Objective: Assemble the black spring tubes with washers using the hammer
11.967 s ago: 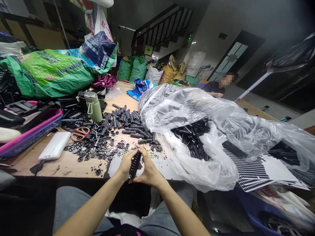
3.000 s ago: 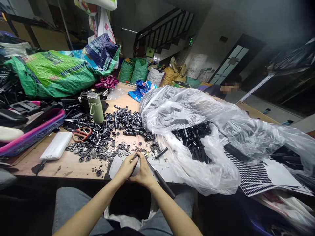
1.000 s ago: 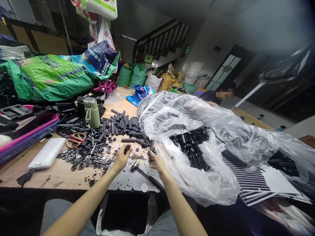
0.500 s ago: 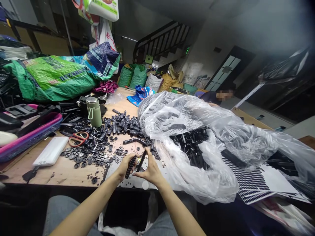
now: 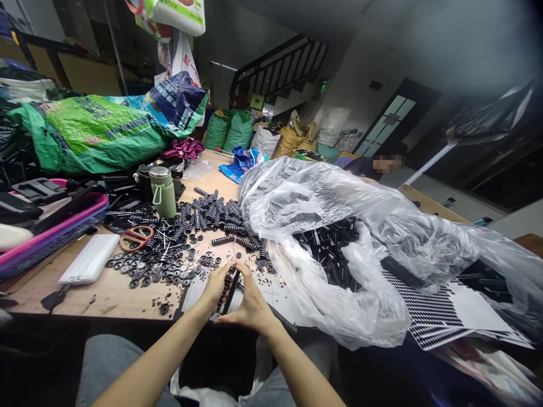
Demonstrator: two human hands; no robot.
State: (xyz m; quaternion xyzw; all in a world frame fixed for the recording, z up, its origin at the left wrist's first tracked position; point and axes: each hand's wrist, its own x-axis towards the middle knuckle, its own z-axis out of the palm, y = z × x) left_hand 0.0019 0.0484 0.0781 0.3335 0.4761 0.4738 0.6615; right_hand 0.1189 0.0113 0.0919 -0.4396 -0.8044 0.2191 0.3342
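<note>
My left hand (image 5: 215, 288) is closed round a black, white-dotted roller (image 5: 227, 286) near the table's front edge. Close beside it on the right, my right hand (image 5: 250, 302) grips a dark flat strip (image 5: 232, 293) between thumb and fingertips. The roller and the strip lie side by side, both tilted, and the fingertips of both hands meet at their upper ends. Beyond the hands lies a pile of similar rollers (image 5: 212, 212), with black round discs (image 5: 148, 270) and tiny beads to the left.
Left of the pile stand a green flask (image 5: 163, 192), scissors (image 5: 138, 237), a white power bank (image 5: 90, 260) and a pink basket (image 5: 55, 234). A clear plastic bag (image 5: 305, 198) of black parts covers the right side. A person (image 5: 373, 167) is behind it.
The dark strip in my right hand has moved left, up against the roller. My hands have come together, and the roller now stands between them.
</note>
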